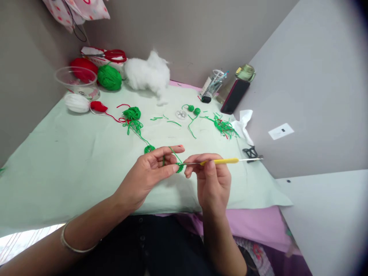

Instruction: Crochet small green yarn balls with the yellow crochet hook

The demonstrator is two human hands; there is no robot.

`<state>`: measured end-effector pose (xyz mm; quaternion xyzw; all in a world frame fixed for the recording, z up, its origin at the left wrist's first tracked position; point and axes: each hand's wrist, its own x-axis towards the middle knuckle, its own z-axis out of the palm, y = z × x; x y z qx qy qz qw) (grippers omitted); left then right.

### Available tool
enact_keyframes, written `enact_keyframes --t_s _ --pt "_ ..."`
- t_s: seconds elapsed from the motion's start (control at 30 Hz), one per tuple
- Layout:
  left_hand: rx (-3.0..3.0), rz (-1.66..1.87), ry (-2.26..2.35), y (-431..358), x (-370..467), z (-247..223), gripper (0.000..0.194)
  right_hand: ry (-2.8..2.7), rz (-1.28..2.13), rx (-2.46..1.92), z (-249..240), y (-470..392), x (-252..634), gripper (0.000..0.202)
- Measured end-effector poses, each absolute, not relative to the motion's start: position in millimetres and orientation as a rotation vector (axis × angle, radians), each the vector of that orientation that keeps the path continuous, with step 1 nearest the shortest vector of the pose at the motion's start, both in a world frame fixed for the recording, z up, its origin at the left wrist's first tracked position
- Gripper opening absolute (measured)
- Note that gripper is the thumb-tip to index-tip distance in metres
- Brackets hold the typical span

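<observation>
Print on the clear tub [93,93] is too small to read; the red lettering on the white packet [96,61] is blurred, and the scissors [115,56] lie across part of it; the pale label [205,86] on the jar [215,86] cannot be made out either; the left hand [145,170] pinches a small green crochet piece [179,168] between thumb and fingers, with a yarn strand [176,155] running up to its raised forefinger; the right hand [214,178] grasps the yellow handle of a hook [222,161], whose far tip is hard to tell at the piece; that piece is above the bench [86,165], between the hands, largely covered by the left fingertips; a green coil [148,148] is partly hidden behind the left hand; the tub overlaps the red yarn ball [82,67]; a dotted cloth [92,9] is cut off at the top edge.
</observation>
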<state>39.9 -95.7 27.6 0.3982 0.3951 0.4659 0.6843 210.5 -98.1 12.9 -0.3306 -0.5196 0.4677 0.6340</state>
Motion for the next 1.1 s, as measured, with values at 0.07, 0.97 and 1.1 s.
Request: enact_keyframes --t_s 0.07,0.97,1.1 --pt "0.921 1.06 0.897 -96 40 27 0.036 -1.314 0.903 -0.808 13 -103 212 0.023" --pt "0.597 1.042 0.733 -96 52 25 0.041 -1.666 0.176 -0.909 -1 -106 201 0.032" --pt "0.514 1.013 0.713 -92 49 23 0.031 -1.445 0.415 -0.909 4 -105 205 0.025"
